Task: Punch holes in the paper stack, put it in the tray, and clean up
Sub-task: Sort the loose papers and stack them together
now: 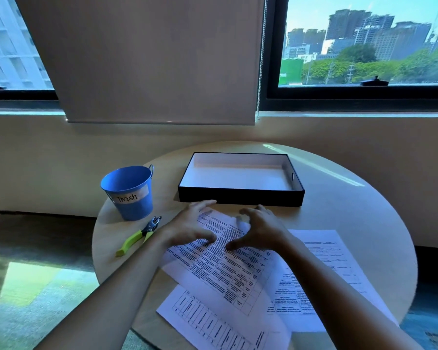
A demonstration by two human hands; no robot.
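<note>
Several printed paper sheets (pixel 228 271) lie fanned out and overlapping on the round table. My left hand (pixel 190 227) rests flat on the top sheet's far left corner, fingers spread. My right hand (pixel 259 229) hovers over or touches the same sheet's far edge, fingers apart and curled. A small crumpled white bit of paper (pixel 243 223) shows under its fingertips. The black tray (pixel 238 198) with a white inside stands just beyond both hands. A hole punch (pixel 139 236) with green handles lies to the left of my left hand.
A blue bucket (pixel 130 193) labelled "Trash" stands at the table's left edge, behind the hole punch. The round wooden table (pixel 339 210) ends close on the left and near side, where some sheets overhang. A wall and windows stand behind it.
</note>
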